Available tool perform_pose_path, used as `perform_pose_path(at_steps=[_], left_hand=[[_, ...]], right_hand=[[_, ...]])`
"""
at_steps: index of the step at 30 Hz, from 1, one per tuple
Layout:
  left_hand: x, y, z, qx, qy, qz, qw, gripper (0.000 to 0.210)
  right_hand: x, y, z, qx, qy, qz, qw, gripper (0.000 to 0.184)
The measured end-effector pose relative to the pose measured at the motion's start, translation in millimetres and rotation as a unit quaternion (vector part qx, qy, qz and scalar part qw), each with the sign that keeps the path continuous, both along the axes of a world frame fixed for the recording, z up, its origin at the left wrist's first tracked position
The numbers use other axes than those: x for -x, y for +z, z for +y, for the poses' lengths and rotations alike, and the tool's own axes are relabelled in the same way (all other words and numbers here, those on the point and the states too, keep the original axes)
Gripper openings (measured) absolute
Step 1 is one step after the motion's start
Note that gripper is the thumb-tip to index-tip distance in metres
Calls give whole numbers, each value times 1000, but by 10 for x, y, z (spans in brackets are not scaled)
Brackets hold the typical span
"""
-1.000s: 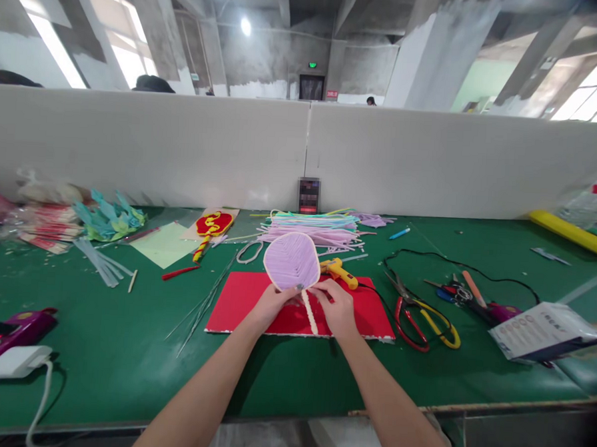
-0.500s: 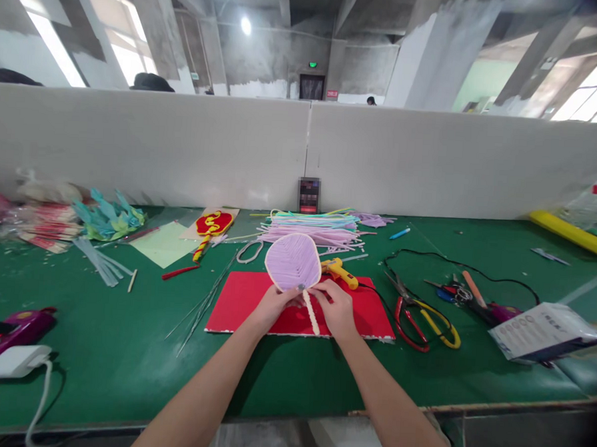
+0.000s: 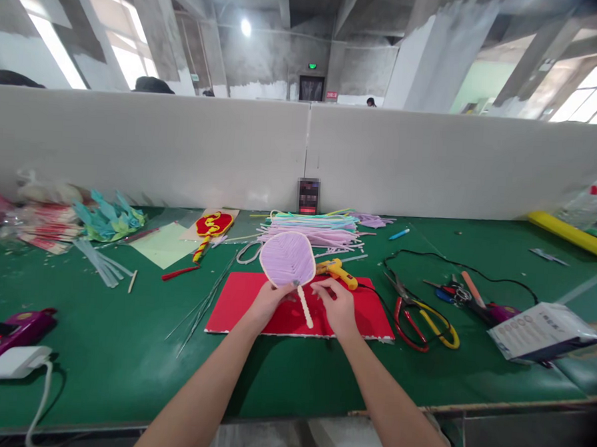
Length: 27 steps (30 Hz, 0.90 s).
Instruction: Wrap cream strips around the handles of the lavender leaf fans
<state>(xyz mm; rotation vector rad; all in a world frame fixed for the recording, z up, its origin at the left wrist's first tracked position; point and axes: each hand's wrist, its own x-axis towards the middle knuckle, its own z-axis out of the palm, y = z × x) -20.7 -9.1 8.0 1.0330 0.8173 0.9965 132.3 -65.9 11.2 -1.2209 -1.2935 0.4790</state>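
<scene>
A round hand fan point(image 3: 287, 257), covered in lilac pipe cleaners with a cream rim and a twisted cream handle, is held up over a red board point(image 3: 239, 300). My left hand point(image 3: 269, 303) grips the fan at its lower edge, where the handle joins. To the right of the handle, my right hand point(image 3: 338, 305) is apart from the fan, its fingers loosely bent with nothing visible in them. Behind that hand lies a yellow glue gun point(image 3: 340, 271) on the board. A bundle of lilac and mint pipe cleaners point(image 3: 318, 231) lies beyond the fan.
Red- and yellow-handled pliers point(image 3: 414, 316) lie right of the board, near a black cable and a white box point(image 3: 543, 333). A red and yellow fan point(image 3: 213, 226) and pale green paper point(image 3: 162, 245) are at left. A grey partition point(image 3: 182, 151) closes the back; a phone-like device point(image 3: 308, 196) leans there.
The lilac fan has shifted slightly left with my left hand. My right hand has come away from the fan's handle, leaving a small gap.
</scene>
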Motion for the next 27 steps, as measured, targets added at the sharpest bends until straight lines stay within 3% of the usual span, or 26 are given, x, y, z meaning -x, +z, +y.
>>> perform_pose_path(at_steps=[4, 9, 14, 18, 22, 25, 27], left_hand=[[89, 31, 76, -10, 57, 10, 998, 38], [144, 39, 119, -32, 59, 59, 996, 36], [182, 19, 147, -68, 49, 219, 972, 22], [238, 33, 141, -150, 91, 344, 922, 23], [314, 57, 125, -213, 174, 478, 834, 30], [346, 85, 116, -249, 291, 509, 771, 34], [323, 116, 94, -301, 318, 484, 757, 33]], right_hand=[[-61, -8, 47, 52, -33, 131, 989, 27], [-119, -21, 107, 60, -10, 310, 949, 35], [-150, -20, 121, 80, 14, 434, 897, 37], [-163, -6, 120, 96, 26, 436, 894, 41], [-149, 15, 117, 108, 42, 421, 900, 43], [-129, 10, 122, 115, 69, 424, 896, 46], [-118, -6, 131, 126, 89, 423, 893, 46]])
